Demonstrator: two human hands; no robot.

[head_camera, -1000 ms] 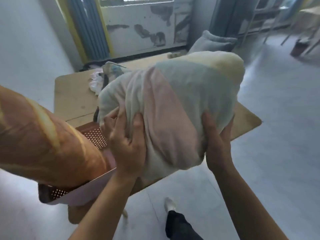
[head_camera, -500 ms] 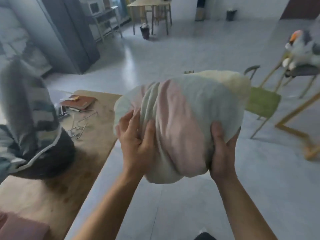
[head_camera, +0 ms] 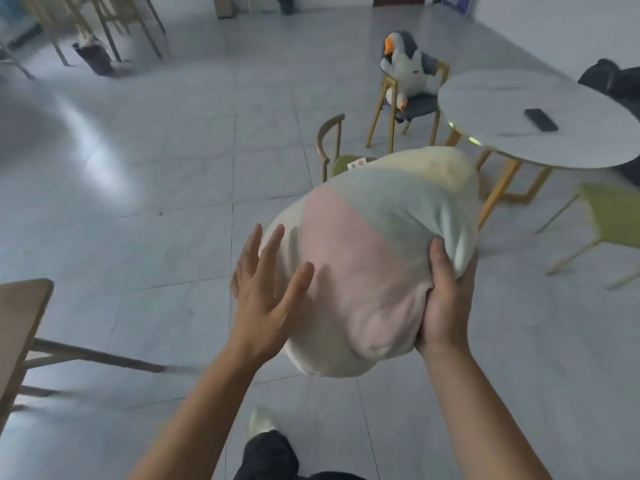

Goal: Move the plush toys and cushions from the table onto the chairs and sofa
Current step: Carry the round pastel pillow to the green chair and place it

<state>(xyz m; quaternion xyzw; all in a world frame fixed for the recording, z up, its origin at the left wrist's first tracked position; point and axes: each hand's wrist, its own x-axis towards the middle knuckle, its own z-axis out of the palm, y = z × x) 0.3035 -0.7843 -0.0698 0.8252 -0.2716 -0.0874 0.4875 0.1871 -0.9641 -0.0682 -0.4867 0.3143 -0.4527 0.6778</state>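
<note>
since half a second ago the view has swung off the wooden counter [head_camera: 20, 317], of which only a corner shows at the lower left, and onto the open room. the left grip [head_camera: 263, 292] has given up its bunched hold and now lies with straight, spread fingers flat against the near left side of the cushion [head_camera: 367, 258]. the right grip [head_camera: 445, 299] is curled tight into the fabric at the cushion's right end and seems to bear most of the weight. the cushion, pale with a pink band and a cream far end, hangs in the air above the floor [head_camera: 138, 168], with a green chair [head_camera: 341, 164] just beyond and partly hidden behind it.

a penguin plush [head_camera: 405, 64] already sits on the seat of the blue-seated chair [head_camera: 415, 107], so at least one piece seems delivered. this cushion is mid-carry, not yet set down; the green chair looks the likeliest landing place. what is left on the wooden counter cannot be told from here, and no sofa is in view.

a round counter [head_camera: 519, 119] on gold legs stands at the right, a dark flat device [head_camera: 541, 119] near its right edge, and a second green chair [head_camera: 613, 213] sits close by. the tiles are pale and glossy; a bin [head_camera: 95, 58] stands among furniture legs at the far left.
</note>
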